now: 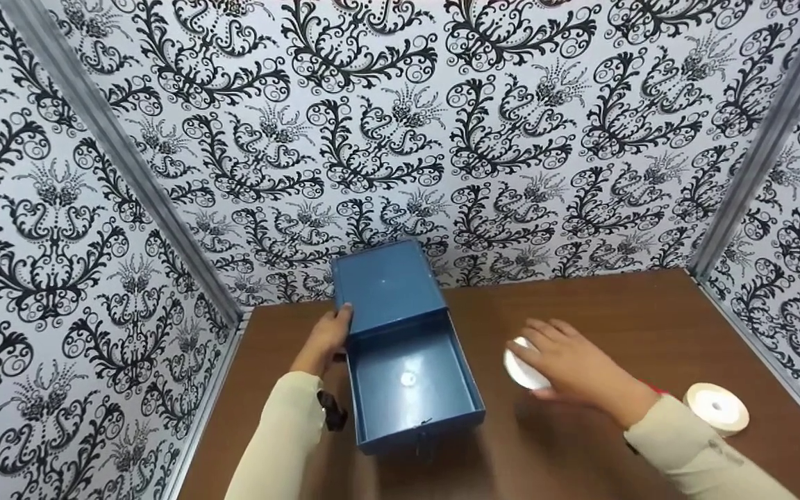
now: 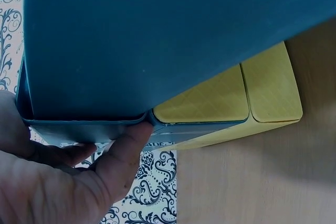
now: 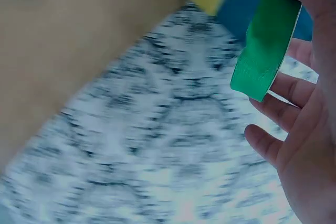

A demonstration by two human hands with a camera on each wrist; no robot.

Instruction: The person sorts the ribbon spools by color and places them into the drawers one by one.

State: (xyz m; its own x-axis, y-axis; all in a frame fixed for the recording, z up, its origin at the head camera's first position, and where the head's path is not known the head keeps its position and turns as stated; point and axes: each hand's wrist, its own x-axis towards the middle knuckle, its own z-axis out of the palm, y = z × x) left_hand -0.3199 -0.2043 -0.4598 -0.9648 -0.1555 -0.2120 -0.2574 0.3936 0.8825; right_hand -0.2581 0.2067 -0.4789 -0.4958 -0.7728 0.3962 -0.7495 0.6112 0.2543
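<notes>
A blue box stands on the brown table, its front tray open at the top and its bare floor catching the light. With the thumb on its upper left edge, my left hand grips the box; in the left wrist view, that hand pinches the blue rim, beside yellow panels. To the right of the tray, my right hand holds a ribbon spool above the table, its white face showing. Green ribbon is wound round this spool in the right wrist view, held between thumb and fingers.
A cream ribbon spool lies on the table at the right, beyond my right wrist. Something red shows just beside that wrist, mostly hidden. Patterned walls with grey corner posts enclose the table at the back and sides.
</notes>
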